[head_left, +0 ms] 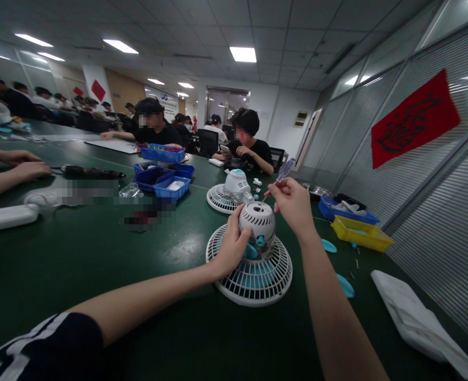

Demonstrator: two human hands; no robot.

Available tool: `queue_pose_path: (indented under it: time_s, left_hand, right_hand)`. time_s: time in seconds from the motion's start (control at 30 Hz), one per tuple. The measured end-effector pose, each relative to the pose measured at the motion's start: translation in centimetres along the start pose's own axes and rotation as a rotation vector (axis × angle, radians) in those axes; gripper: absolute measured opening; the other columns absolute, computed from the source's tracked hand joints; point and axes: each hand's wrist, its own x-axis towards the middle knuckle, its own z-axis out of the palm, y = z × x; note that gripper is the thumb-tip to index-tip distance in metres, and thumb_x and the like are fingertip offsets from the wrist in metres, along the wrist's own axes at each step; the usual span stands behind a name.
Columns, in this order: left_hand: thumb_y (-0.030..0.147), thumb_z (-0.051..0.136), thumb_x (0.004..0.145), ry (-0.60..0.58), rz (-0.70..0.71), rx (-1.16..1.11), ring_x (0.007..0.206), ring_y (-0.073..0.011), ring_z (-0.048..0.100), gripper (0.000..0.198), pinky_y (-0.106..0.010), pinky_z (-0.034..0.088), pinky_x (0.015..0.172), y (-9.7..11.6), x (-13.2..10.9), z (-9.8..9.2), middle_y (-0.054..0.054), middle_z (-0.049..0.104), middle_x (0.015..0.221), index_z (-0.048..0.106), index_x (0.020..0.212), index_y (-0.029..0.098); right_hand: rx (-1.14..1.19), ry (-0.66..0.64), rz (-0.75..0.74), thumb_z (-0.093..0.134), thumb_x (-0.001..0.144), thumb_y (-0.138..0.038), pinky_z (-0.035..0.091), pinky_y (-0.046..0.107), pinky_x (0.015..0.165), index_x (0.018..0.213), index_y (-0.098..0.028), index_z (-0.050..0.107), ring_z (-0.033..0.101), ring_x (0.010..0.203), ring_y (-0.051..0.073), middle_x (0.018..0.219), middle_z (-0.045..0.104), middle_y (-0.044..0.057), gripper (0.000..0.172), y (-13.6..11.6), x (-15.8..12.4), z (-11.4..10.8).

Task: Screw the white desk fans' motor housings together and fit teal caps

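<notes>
A small white fan (258, 218) lies face down on the green table, its round grille (253, 288) flat against the top and its motor housing upward. My left hand (234, 244) is wrapped around the left side of that housing. In my right hand (291, 203) is a screwdriver (285, 170) with a clear purplish handle, pinched and tilted. Its thin shaft slants down to the top of the housing, beside a dark opening; the exact contact of the tip is too small to make out. A light-blue knob sticks out of the housing's front.
A second white fan (234, 185) lies just behind. Blue bins (172, 188) stand at left, a yellow tray (360, 233) and a blue tray (347, 211) at right. Light-blue discs (345, 286), screws and a white base part (412, 307) lie at right. Co-workers sit across and at left.
</notes>
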Motion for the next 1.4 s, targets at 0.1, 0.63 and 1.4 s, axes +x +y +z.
queue_pose_path:
  time_s: [0.1,0.63,1.4]
  left_hand:
    - [0.032,0.04,0.083,0.004,0.01,-0.006,0.13,-0.0228,0.027,0.05,-0.042,0.017,0.111,-0.02,-0.01,0.01,-0.008,0.028,0.141,0.029,0.13,0.022]
    - [0.034,0.039,0.082,-0.013,0.006,0.004,0.13,-0.0239,0.027,0.051,-0.045,0.018,0.11,0.19,0.08,-0.08,-0.009,0.03,0.14,0.029,0.13,0.022]
    - [0.033,0.039,0.082,-0.03,0.006,-0.001,0.131,-0.0236,0.024,0.054,-0.043,0.015,0.112,0.13,0.18,-0.13,-0.01,0.028,0.14,0.026,0.132,0.019]
  right_hand:
    - [0.028,0.029,0.014,0.055,0.077,-0.035,0.035,0.02,0.037,0.074,-0.017,0.049,0.049,0.04,0.008,0.07,0.066,0.005,0.02,0.35,0.03,0.21]
    - [0.014,0.017,0.024,0.051,0.08,-0.035,0.035,0.02,0.037,0.076,-0.014,0.056,0.045,0.035,0.006,0.075,0.068,0.007,0.022,-0.08,0.05,0.3]
    - [-0.193,0.053,-0.061,0.048,0.082,-0.034,0.046,0.03,0.057,0.078,-0.017,0.055,0.063,0.064,0.02,0.075,0.068,0.009,0.018,0.58,0.11,0.34]
